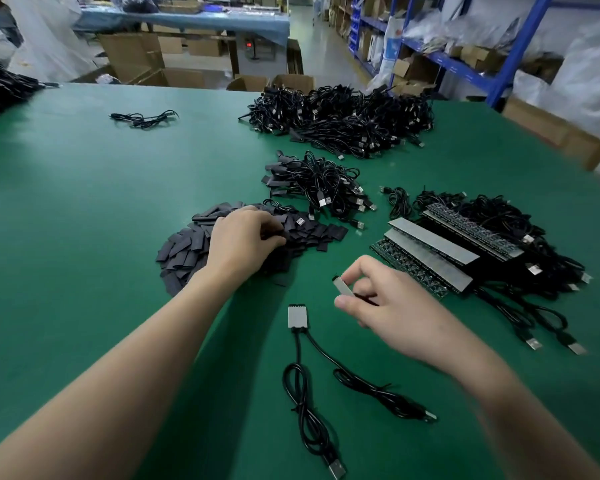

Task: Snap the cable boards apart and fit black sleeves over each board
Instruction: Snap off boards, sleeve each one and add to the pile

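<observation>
My left hand (pixel 245 239) reaches into a heap of flat black sleeves (pixel 191 249) on the green table (pixel 84 202), its fingers curled on one sleeve at the heap's right side. My right hand (pixel 385 296) pinches a small grey board (pixel 344 285) between thumb and fingers, just above the table. Another separated board (pixel 296 316) lies flat between my hands, with two black cables and USB plugs trailing toward me. Strips of unsnapped boards (pixel 430 251) with their cables lie to the right.
A small pile of sleeved cables (pixel 321 185) lies behind the sleeves, and a large cable heap (pixel 340 119) farther back. A loose cable (pixel 144 117) lies at the far left. Cardboard boxes and blue shelving (pixel 465 64) stand beyond the table's far and right edges.
</observation>
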Demonstrator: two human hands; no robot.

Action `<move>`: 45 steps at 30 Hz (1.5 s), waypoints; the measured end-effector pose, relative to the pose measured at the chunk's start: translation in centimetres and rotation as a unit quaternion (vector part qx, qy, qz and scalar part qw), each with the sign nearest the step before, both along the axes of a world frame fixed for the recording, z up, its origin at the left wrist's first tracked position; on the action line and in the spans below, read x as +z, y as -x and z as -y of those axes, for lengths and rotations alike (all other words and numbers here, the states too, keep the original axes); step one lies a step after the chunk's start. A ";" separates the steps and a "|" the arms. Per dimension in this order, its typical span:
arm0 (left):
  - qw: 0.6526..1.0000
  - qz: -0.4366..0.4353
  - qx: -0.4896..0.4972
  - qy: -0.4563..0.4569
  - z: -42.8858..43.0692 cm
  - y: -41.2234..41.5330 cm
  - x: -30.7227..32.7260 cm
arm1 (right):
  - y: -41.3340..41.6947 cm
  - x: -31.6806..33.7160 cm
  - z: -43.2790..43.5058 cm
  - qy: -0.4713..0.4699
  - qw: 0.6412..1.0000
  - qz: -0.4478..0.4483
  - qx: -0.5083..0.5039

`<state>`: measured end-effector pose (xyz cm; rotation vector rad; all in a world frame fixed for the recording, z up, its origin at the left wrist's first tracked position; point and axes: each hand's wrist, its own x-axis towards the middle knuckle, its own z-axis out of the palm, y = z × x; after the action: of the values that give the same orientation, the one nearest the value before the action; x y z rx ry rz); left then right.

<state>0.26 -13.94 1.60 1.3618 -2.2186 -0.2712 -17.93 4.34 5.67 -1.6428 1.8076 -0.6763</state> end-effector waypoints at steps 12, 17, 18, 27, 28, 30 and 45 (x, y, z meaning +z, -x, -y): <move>0.964 -0.242 -0.105 -0.041 -10.1 -2.2 -2.0 | -0.6 -4.9 0.0 0.079 0.979 0.181 -0.059; 0.963 -0.239 -0.122 -0.034 -10.2 -2.6 -2.6 | -0.8 -5.1 -0.2 0.082 0.983 0.161 -0.045; 0.963 -0.234 -0.127 -0.029 -10.2 -2.6 -2.7 | -0.8 -5.1 -0.2 0.079 0.982 0.168 -0.043; 0.968 -0.210 -0.139 -0.010 -10.0 -2.5 -2.5 | -0.3 -5.2 -0.2 0.079 0.975 0.205 -0.039; 0.968 -0.208 -0.141 -0.009 -10.0 -2.5 -2.5 | -0.4 -5.2 -0.3 0.078 0.975 0.205 -0.040; 0.968 -0.203 -0.147 -0.003 -10.1 -2.6 -2.4 | -0.5 -5.2 -0.3 0.077 0.975 0.206 -0.041; 0.972 -0.155 -0.175 -0.009 -10.0 -2.9 -2.5 | -0.9 -5.1 -0.3 0.074 0.978 0.184 -0.063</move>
<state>3.17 -3.91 -0.89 0.8570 -2.1759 -0.5895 -17.00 4.67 0.54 -1.3867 1.6292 -1.1159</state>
